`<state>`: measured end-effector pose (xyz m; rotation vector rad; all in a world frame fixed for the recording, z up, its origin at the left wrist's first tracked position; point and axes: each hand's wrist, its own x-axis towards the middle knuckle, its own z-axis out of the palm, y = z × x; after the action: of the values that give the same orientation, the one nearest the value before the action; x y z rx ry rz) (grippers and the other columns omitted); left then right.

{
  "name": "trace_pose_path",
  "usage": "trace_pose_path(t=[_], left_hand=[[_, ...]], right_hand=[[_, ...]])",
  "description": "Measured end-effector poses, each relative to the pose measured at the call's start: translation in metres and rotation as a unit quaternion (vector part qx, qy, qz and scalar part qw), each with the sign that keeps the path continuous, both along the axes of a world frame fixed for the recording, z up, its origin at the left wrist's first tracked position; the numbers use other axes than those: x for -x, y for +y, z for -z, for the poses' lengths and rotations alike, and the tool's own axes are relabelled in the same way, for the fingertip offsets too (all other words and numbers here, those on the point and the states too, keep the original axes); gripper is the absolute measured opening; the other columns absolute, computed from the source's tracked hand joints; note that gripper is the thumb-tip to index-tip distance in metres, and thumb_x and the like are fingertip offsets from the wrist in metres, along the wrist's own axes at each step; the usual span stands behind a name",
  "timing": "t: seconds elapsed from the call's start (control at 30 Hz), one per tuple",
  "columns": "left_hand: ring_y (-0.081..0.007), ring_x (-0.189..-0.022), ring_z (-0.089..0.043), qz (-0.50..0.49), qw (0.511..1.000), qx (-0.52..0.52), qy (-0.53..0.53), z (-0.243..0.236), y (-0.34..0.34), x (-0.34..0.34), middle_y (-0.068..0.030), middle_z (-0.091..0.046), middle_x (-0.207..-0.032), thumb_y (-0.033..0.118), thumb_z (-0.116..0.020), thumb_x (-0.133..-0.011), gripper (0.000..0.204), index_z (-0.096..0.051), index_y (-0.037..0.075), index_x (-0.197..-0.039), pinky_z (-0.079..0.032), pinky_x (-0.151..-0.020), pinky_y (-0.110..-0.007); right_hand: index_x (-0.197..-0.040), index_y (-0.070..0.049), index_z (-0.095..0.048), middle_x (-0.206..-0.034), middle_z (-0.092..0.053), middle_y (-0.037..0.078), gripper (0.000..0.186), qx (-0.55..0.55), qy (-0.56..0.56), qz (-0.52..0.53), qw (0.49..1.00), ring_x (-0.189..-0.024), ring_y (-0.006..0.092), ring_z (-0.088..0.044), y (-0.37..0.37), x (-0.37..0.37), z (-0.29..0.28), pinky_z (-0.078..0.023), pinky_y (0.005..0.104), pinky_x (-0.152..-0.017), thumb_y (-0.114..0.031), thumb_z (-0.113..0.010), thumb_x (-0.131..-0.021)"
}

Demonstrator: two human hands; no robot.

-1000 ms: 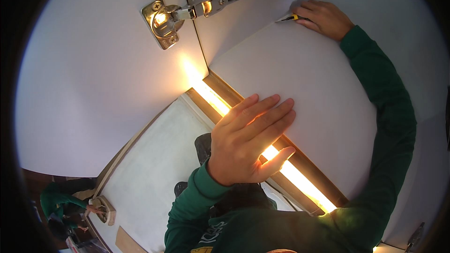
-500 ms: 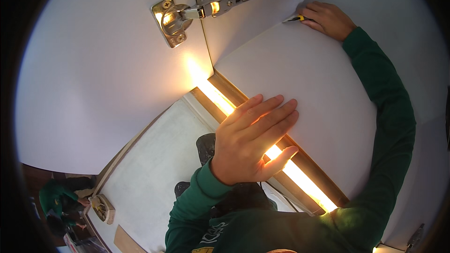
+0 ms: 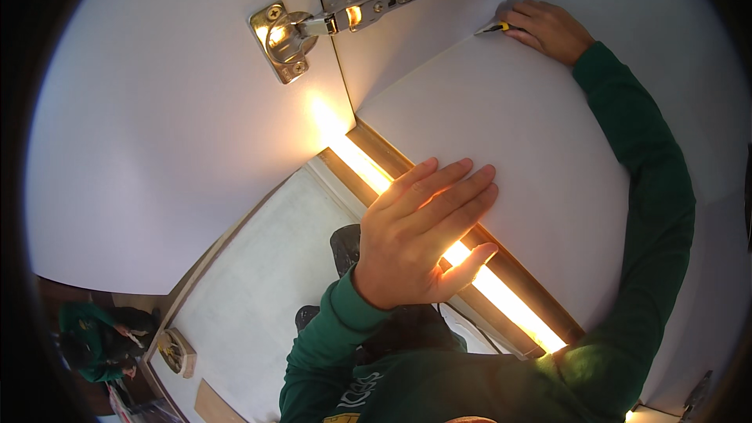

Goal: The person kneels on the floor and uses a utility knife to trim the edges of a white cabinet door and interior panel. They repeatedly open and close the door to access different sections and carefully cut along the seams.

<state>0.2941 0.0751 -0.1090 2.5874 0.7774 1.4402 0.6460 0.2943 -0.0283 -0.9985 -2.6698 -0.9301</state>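
Note:
My left hand (image 3: 419, 239) lies flat, palm down and fingers stretched, across the glowing light strip (image 3: 501, 298) on the front edge of a white cabinet. Its fingertips reach onto the white panel (image 3: 540, 164) inside. My right hand (image 3: 548, 30) is deep in the cabinet, closed around a small utility knife (image 3: 505, 26) with a black and yellow handle. The blade's tip is close to the seam where the panel meets the side wall. The palm side of the right hand and most of the handle are hidden.
A metal hinge (image 3: 337, 16) joins the open white door (image 3: 172, 117) to the cabinet side and juts out at upper left. Below is a pale work surface (image 3: 258, 274) with a small wooden box (image 3: 176, 352). At lower left another person (image 3: 98, 341) in green is busy.
My view has shifted slightly; both my hands stay nearly in place. The other person at lower left has moved their hands and body a little back from the wooden box.

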Motion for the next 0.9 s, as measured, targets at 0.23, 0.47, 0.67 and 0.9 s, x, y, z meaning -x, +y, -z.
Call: trace_pose_path(t=[0.23, 0.47, 0.67, 0.9], left_hand=[[-0.0298, -0.123, -0.072, 0.002, 1.000, -0.003, -0.002, 0.000, 0.001, 0.000, -0.0080, -0.079, -0.125, 0.039, -0.066, -0.091, 0.045, -0.081, 0.006, -0.119, -0.051, -0.111, -0.049], [-0.0254, -0.124, -0.069, 0.013, 1.000, 0.001, 0.015, -0.001, 0.003, 0.004, -0.0063, -0.076, -0.130, 0.029, -0.079, -0.084, 0.043, -0.078, 0.006, -0.120, -0.051, -0.113, -0.045], [-0.0261, -0.125, -0.069, 0.012, 1.000, -0.001, 0.019, -0.001, 0.002, 0.004, -0.0068, -0.076, -0.130, 0.028, -0.078, -0.083, 0.043, -0.078, 0.006, -0.121, -0.051, -0.113, -0.046], [-0.0324, -0.125, -0.071, 0.006, 1.000, -0.002, 0.005, -0.001, 0.000, 0.001, -0.0108, -0.079, -0.126, 0.031, -0.066, -0.086, 0.044, -0.081, 0.005, -0.119, -0.050, -0.112, -0.051]], right_hand=[[-0.124, -0.010, -0.067, -0.116, -0.067, 0.012, 0.028, 0.005, 0.003, 0.025, 1.000, -0.109, 0.0327, -0.066, 0.002, -0.003, 0.002, -0.056, 0.0425, -0.096, -0.033, -0.059, -0.109], [-0.126, -0.011, -0.065, -0.117, -0.066, 0.012, 0.029, 0.015, 0.004, 0.049, 0.999, -0.112, 0.0330, -0.065, 0.007, -0.008, 0.006, -0.054, 0.0437, -0.099, -0.034, -0.057, -0.109], [-0.125, -0.012, -0.064, -0.115, -0.064, 0.011, 0.028, 0.016, 0.008, 0.052, 0.998, -0.111, 0.0320, -0.064, 0.008, -0.013, 0.005, -0.053, 0.0445, -0.098, -0.034, -0.055, -0.110], [-0.123, -0.013, -0.063, -0.114, -0.061, 0.011, 0.024, 0.028, 0.016, 0.073, 0.997, -0.110, 0.0325, -0.063, 0.009, -0.016, -0.001, -0.053, 0.0459, -0.096, -0.031, -0.058, -0.108]])
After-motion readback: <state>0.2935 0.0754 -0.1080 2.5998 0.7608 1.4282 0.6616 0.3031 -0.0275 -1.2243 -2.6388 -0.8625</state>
